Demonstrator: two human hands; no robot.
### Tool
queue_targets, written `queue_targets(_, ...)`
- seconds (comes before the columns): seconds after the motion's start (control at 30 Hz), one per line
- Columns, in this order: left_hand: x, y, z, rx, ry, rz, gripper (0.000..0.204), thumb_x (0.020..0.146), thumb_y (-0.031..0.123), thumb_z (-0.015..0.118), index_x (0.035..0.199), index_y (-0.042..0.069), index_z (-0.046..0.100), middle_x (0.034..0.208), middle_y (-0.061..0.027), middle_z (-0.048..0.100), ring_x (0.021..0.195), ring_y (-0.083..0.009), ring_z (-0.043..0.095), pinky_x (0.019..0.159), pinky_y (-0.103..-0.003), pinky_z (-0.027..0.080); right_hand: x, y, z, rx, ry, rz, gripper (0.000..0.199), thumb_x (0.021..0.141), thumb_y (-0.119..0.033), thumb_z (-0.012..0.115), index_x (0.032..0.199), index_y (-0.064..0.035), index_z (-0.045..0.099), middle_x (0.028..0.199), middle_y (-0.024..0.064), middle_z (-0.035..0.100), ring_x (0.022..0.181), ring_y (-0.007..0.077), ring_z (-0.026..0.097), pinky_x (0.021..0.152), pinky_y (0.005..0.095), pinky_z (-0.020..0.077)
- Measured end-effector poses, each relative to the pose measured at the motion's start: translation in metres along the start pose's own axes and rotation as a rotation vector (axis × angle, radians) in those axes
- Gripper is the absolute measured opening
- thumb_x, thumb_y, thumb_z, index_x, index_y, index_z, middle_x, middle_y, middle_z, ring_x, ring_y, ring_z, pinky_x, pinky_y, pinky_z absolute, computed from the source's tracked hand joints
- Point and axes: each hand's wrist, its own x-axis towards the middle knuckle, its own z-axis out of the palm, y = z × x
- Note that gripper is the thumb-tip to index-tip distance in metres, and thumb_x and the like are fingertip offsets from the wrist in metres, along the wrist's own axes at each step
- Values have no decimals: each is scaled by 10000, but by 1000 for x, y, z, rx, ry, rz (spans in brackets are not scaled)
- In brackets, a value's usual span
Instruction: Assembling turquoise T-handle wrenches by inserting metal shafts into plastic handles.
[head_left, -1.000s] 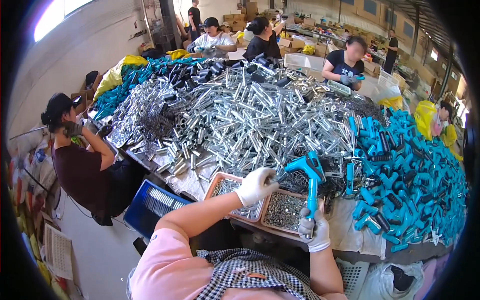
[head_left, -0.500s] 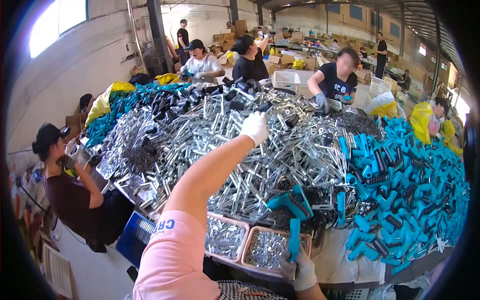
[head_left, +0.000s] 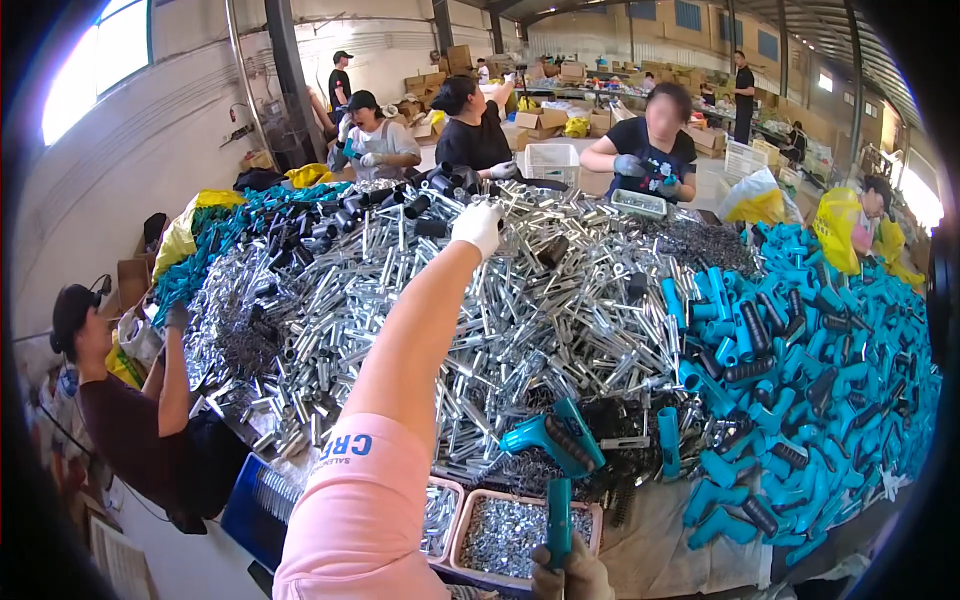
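Note:
My left hand [head_left: 478, 227], in a white glove, reaches far over a big heap of silvery metal rods and tubes [head_left: 400, 330]. It is at the heap's far side, right of some black plastic sleeves [head_left: 432, 228]; its fingers point away, and I cannot make out whether they grip anything. Low in front of me, my gloved right hand [head_left: 575, 575] is closed round a teal plastic tool handle [head_left: 559, 515], held upright before a pink tray of small metal parts [head_left: 510, 535]. Another teal and black tool housing [head_left: 555, 438] lies on the heap's near edge.
Teal tool housings [head_left: 800, 400] pile up on the right. A second pink tray [head_left: 440, 515] and a blue crate [head_left: 265, 505] stand at the near left. Co-workers sit round the table, one at the left [head_left: 130, 400], one behind a white tray [head_left: 638, 204].
My left hand has moved farther over the heap, toward the black sleeves. My right hand sits lower in view with the teal handle. The view has shifted slightly. The left co-worker's hand has risen.

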Motion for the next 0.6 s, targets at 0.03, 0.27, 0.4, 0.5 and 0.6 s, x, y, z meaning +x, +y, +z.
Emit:
queue_targets(0.03, -9, -3, -6, -59, 65, -12, 334, 759, 199, 717, 1076, 96, 697, 1088, -175, 661, 1036, -358, 633, 899, -438, 513, 0, -1, -2, -4, -49, 10, 603, 862, -223, 722, 1366, -209, 391, 1026, 59, 525, 692, 154, 503, 532, 270, 427)
queue_targets(0.27, -116, 33, -76, -1647, -130, -255, 399, 979, 117, 580, 1350, -19, 527, 1174, -103, 633, 1023, -196, 654, 883, -305, 552, 3, -5, 6, -235, 56, 37, 517, 832, -328, 709, 1242, -111, 480, 943, 74, 598, 565, 159, 494, 433, 271, 396)
queue_targets(0.4, -206, 63, -126, -1994, -358, -234, 410, 1005, 89, 523, 1407, 29, 470, 1222, -97, 600, 1114, -202, 615, 988, -345, 512, 1, 0, 14, -98, -130, 12, 508, 866, -354, 726, 1246, -117, 486, 977, 66, 617, 517, 104, 414, 397, 243, 323)
queue_targets(0.5, -263, 80, -150, -2041, -363, -224, 463, 997, 147, 552, 1416, -15, 438, 1285, -138, 578, 1191, -233, 580, 1043, -375, 468, -10, 11, 35, -86, -169, 57, 534, 856, -317, 746, 1276, -124, 479, 1001, 68, 621, 521, 100, 415, 395, 231, 316)
queue_targets(0.6, -301, 86, -161, -2103, -383, -192, 502, 974, 158, 589, 1412, -30, 430, 1286, -144, 565, 1217, -245, 555, 1063, -379, 446, -19, 26, 44, -97, -262, 105, 560, 870, -318, 732, 1320, -137, 452, 1021, 67, 617, 514, 93, 402, 393, 231, 308)
